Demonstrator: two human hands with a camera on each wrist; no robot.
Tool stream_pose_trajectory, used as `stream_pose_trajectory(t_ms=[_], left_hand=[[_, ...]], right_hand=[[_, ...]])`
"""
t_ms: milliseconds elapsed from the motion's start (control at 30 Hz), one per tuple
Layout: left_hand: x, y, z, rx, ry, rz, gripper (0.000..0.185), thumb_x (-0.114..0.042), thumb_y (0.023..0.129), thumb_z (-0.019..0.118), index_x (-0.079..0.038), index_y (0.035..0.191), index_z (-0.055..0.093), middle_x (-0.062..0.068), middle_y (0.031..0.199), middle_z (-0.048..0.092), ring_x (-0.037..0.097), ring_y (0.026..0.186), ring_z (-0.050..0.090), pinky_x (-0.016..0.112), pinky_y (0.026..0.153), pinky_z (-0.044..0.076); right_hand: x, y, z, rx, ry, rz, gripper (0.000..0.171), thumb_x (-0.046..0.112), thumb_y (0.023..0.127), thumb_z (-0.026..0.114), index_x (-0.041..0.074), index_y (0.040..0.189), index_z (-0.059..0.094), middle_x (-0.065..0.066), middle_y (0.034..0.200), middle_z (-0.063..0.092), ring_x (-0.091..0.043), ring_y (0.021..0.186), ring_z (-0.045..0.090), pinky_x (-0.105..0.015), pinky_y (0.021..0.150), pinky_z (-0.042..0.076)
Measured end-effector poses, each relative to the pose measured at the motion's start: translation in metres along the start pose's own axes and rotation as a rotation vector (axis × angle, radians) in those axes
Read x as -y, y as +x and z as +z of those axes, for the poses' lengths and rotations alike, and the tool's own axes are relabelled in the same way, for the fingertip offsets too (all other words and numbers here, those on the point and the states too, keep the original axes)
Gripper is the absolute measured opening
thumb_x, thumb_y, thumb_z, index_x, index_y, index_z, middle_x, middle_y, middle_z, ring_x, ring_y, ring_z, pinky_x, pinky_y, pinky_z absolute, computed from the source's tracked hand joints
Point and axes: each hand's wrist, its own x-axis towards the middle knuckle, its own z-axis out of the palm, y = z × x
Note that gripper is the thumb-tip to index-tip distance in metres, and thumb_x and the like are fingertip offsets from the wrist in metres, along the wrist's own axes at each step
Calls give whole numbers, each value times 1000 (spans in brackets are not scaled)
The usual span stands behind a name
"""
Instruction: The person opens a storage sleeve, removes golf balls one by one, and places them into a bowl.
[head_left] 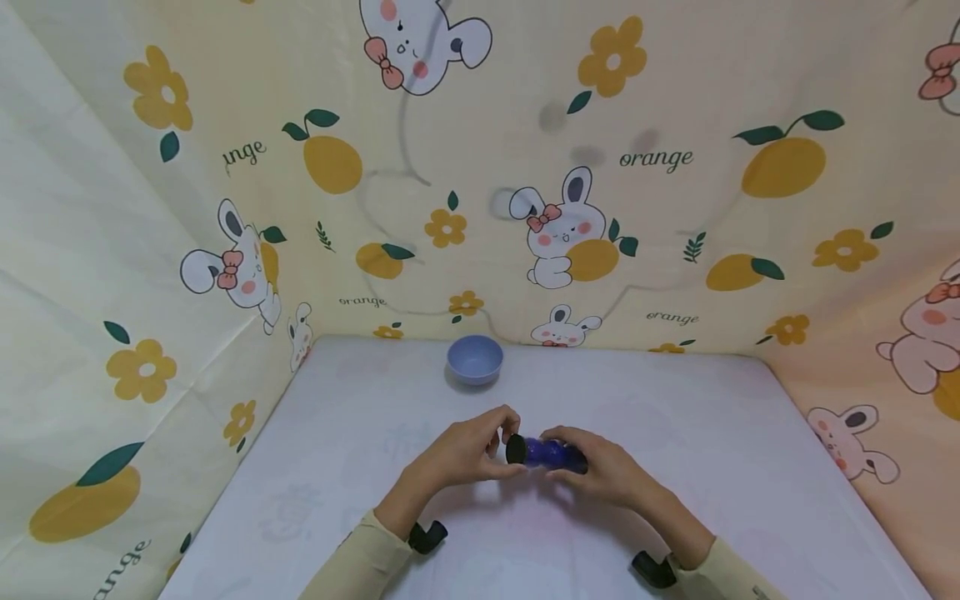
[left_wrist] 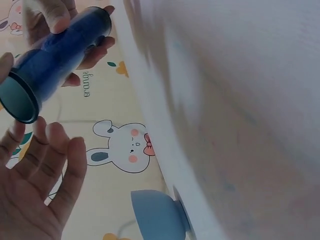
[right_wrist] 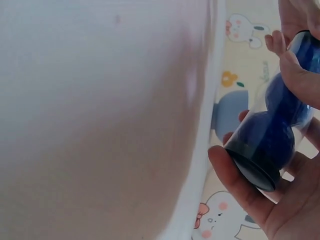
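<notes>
Backdrop: I see a cloth (head_left: 675, 100) printed with rabbits, oranges and yellow flowers, hung behind and to both sides of the work area.
Surface: I see a white table (head_left: 375, 433), its far edge meeting the cloth.
Bowl: a blue-grey bowl (head_left: 475, 360) stands upright near the far edge of the table, well apart from both hands. I also see it in the left wrist view (left_wrist: 157, 215) and, partly hidden, in the right wrist view (right_wrist: 229, 112).
Bottle: a dark blue translucent bottle (head_left: 547, 453) with a waisted body lies roughly level, held above the middle of the table between the two hands. Its black cap (head_left: 516, 450) faces left.
Left hand: my left hand (head_left: 468, 450) is at the cap end. In the head view the fingertips curl around the cap rim; in the left wrist view the fingers (left_wrist: 47, 165) look spread and relaxed just below the cap (left_wrist: 17, 102). I cannot tell whether it grips the cap or only touches it.
Right hand: my right hand (head_left: 600, 467) is clamped around the body of the bottle, fingers curled over the top and thumb beneath. The right wrist view confirms the fingers (right_wrist: 300, 75) wrapped over the bottle (right_wrist: 272, 130).
Sleeves: I see beige sleeves (head_left: 360, 558) on both forearms, each with a black wrist mount (head_left: 429, 536).
</notes>
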Motion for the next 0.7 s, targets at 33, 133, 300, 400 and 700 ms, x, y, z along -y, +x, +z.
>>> stream_pose_trajectory(t_ms=[33,133,300,400,700], left_hand=[[0,0,0,4,-2,-1,49,-44,93,85,-23,121,51,1,104,66,7,79,58,18,66,47],[0,1,0,9,-1,1,48,-43,92,86,-24,117,51,-1,99,64,7,77,58,17,64,46],[1,2,1,0,1,21,47,-38,89,88,-25,114,52,-9,94,59,11,79,60,17,67,45],[2,2,2,-9,-14,40,47,-36,87,90,-24,113,53,-8,92,59,13,79,62,16,67,45],[1,2,1,-36,-114,33,44,-30,91,89,-19,119,57,-5,102,63,16,84,67,20,75,56]], right_hand=[[0,0,0,0,0,-7,54,47,97,80,26,143,62,-3,141,69,-30,124,68,-55,100,57],[1,1,1,-2,-1,-28,52,45,98,80,26,143,63,-1,140,70,-25,124,68,-53,102,56],[2,1,2,-8,6,-59,51,42,97,81,24,143,64,0,138,71,-22,123,68,-51,102,57],[2,2,1,-11,11,-76,51,40,97,81,23,142,65,0,137,72,-22,122,69,-51,102,57],[-1,0,0,-3,19,-45,54,43,97,80,17,142,65,-8,136,72,-28,118,70,-51,98,58]])
